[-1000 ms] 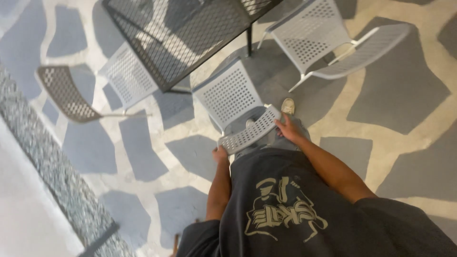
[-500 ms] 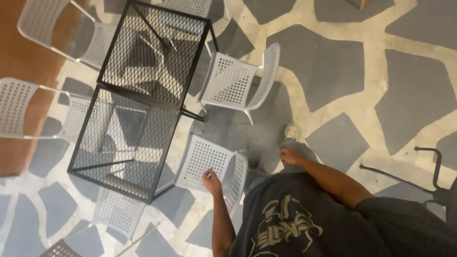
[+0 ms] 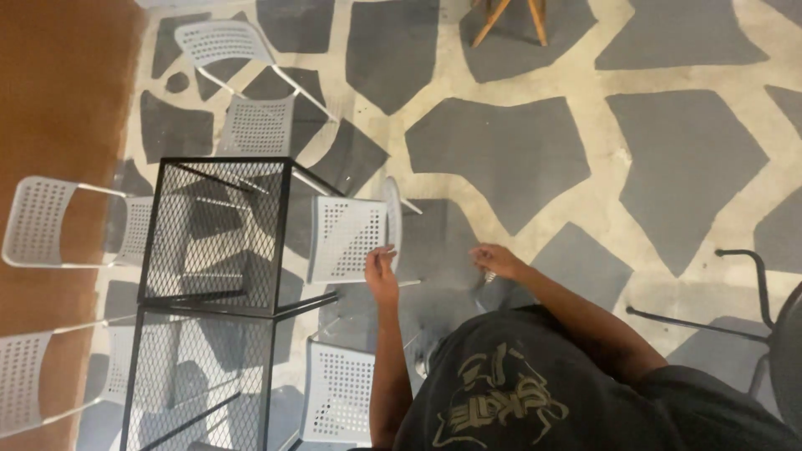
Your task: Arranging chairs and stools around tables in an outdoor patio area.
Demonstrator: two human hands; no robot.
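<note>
A floor [image 3: 518,150] of dark grey irregular patches set in pale beige joints is seen from above, bordered on the left by a brown strip [image 3: 58,92]. A black wire-mesh table [image 3: 213,276] with a metal frame is placed at the left, and 5 white perforated chairs are gathered around it. The chair nearest the hands [image 3: 351,238] is pushed in at the table's right edge, with its curved backrest turned toward the person. A dark T-shirt [image 3: 535,392] with a pale printed design is seen at the bottom. A black office chair [image 3: 773,334] is cut off at the right edge, and wooden legs [image 3: 510,17] are seen at the top. The left hand [image 3: 382,271] is held at the backrest with fingers curled; whether it is actually gripped cannot be told. The right hand [image 3: 494,260] is loosely curled, just right of the chair, with nothing held.
</note>
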